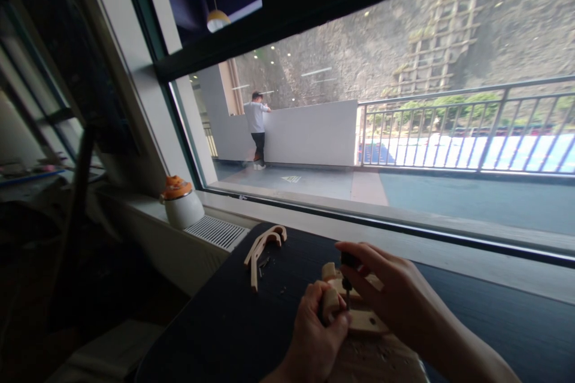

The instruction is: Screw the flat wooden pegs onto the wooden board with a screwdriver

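My left hand (314,326) is curled around a small pale wooden piece (331,302) on a dark tabletop (233,329). My right hand (390,293) pinches the black handle of a small screwdriver (347,275), held upright with its tip down on a flat wooden part (366,320) with holes in it. Both hands sit close together near the table's near edge. To the left lies a curved wooden piece (263,251) with small dark bits beside it.
A white pot with an orange lid (181,203) stands on the window sill beside a vent grille (215,231). Beyond the large window, a person (257,128) stands on a terrace by a white wall, with a metal railing (467,131) to the right.
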Action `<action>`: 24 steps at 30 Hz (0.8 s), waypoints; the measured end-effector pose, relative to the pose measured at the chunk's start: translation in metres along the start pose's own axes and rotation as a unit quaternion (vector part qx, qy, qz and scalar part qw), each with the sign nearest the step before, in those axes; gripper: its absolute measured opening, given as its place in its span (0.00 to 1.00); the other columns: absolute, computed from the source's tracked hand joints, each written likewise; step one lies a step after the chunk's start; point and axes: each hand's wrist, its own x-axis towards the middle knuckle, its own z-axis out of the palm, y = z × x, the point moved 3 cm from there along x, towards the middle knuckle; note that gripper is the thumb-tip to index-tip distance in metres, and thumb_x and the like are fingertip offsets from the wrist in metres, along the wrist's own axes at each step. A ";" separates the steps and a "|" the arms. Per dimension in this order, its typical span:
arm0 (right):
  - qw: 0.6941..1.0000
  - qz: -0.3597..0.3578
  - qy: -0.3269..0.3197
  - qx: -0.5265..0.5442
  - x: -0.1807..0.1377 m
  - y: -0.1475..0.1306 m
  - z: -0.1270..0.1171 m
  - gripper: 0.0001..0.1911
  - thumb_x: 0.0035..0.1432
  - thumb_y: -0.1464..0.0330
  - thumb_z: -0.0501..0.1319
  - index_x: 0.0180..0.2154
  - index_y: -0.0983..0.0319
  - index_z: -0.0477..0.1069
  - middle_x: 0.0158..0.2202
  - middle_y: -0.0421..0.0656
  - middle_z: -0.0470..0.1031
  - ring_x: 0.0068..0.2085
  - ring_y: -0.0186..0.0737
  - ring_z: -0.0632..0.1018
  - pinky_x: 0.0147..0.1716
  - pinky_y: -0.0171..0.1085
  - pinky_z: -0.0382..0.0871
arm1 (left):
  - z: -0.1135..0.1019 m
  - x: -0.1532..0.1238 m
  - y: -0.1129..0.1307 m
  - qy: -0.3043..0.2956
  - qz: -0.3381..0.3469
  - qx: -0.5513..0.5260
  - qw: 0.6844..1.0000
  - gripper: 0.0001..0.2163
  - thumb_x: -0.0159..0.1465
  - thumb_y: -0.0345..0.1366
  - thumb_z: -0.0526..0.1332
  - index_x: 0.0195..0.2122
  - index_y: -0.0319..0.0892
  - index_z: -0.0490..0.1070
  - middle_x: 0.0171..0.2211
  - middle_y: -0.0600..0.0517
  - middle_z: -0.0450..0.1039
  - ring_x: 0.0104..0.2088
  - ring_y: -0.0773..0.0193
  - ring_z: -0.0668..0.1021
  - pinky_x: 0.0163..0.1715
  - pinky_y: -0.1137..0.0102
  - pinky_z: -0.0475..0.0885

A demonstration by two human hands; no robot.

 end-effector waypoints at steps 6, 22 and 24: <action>1.000 0.014 0.013 0.010 0.002 0.002 0.003 0.16 0.62 0.63 0.55 0.51 0.52 0.70 0.42 0.42 0.79 0.37 0.39 0.80 0.33 0.35 0.72 | -0.001 0.000 0.001 0.008 0.007 0.012 1.000 0.05 0.55 0.28 0.61 0.29 0.42 0.66 0.31 0.53 0.69 0.34 0.63 0.71 0.38 0.71 0.65; 0.997 0.057 0.012 0.050 0.001 0.004 0.000 0.11 0.59 0.62 0.58 0.43 0.56 0.70 0.31 0.39 0.77 0.30 0.37 0.78 0.30 0.36 0.71 | 0.001 0.002 -0.002 0.005 0.012 0.005 1.000 0.04 0.55 0.27 0.60 0.30 0.41 0.66 0.31 0.52 0.70 0.34 0.63 0.71 0.38 0.71 0.66; 0.997 0.054 0.014 0.050 0.001 0.003 -0.001 0.11 0.58 0.62 0.59 0.43 0.56 0.70 0.30 0.39 0.77 0.29 0.36 0.77 0.29 0.35 0.71 | 0.001 0.002 -0.003 0.002 0.012 0.001 1.000 0.04 0.55 0.27 0.60 0.31 0.42 0.66 0.32 0.52 0.70 0.34 0.63 0.71 0.38 0.71 0.66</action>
